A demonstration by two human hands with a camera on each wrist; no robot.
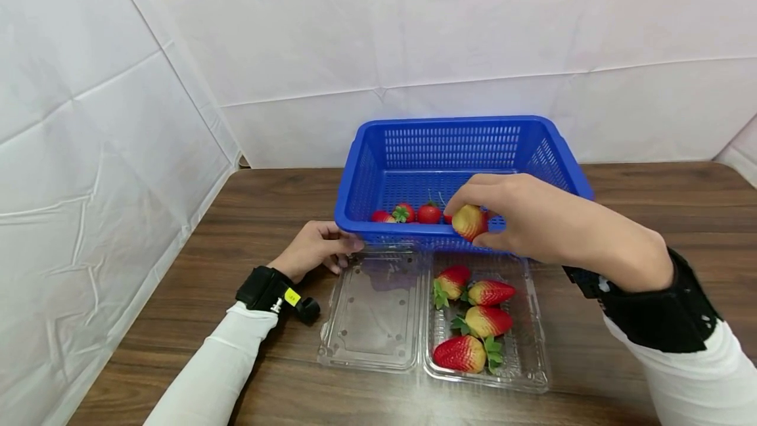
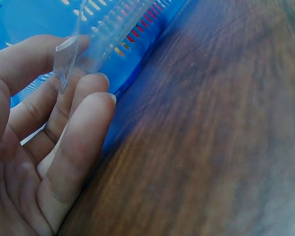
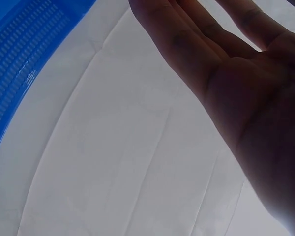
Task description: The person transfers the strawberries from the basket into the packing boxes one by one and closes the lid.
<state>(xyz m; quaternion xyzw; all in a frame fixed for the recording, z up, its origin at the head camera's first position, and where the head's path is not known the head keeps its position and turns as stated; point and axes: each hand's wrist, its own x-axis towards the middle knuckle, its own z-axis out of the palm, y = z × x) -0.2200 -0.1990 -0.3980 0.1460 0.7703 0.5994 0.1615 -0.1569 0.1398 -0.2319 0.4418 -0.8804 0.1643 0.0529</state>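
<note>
My right hand [image 1: 526, 215] pinches a yellow-and-red strawberry [image 1: 470, 222] over the front rim of the blue basket [image 1: 349, 183]. In the right wrist view the fingers show but the strawberry does not. With thumb and fingers my left hand [image 1: 319, 247] pinches the far left corner of the clear lid [image 1: 378, 327], seen close in the left wrist view as a thin plastic edge [image 2: 66, 59]. Joined to the lid, the clear plastic tray [image 1: 526, 367] lies on its right. Several strawberries [image 1: 461, 354] with green leaves lie in that tray.
Inside the basket, several red fruits [image 1: 429, 213] lie along the front wall, partly behind the right hand. The wooden table [image 1: 284, 380] carries everything. White cloth [image 1: 296, 38] hangs behind it and at the left.
</note>
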